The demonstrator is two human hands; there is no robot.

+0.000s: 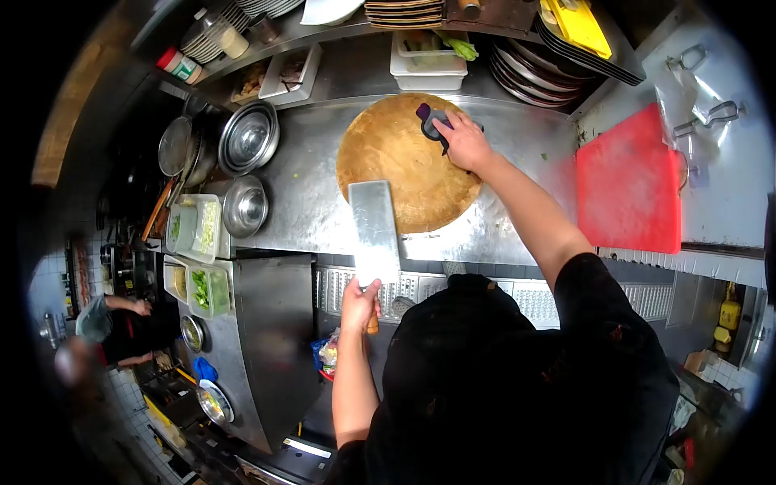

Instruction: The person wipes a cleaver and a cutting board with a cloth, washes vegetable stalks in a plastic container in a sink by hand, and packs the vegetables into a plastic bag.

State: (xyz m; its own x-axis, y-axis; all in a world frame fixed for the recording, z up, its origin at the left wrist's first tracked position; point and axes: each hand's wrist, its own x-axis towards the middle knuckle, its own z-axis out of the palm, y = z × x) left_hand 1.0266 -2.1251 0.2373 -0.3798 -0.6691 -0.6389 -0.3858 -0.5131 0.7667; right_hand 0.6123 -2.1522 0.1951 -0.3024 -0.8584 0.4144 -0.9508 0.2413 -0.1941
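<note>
A round wooden chopping block (396,153) lies on the steel counter (303,190). My left hand (360,307) is closed around the wooden handle of a wide cleaver (374,230). The blade points away from me, and its far end overlaps the block's near left edge. Over the upper right of the block, my right hand (466,141) holds a dark grey and purple object (436,124), perhaps a sharpener; the fingers partly cover it.
A red cutting board (630,186) leans at the right. Steel bowls (245,206) and tubs of cut vegetables (208,226) stand at the left. Stacked plates (529,77) and a white tub (428,69) line the back. Another person (121,327) is at the far left.
</note>
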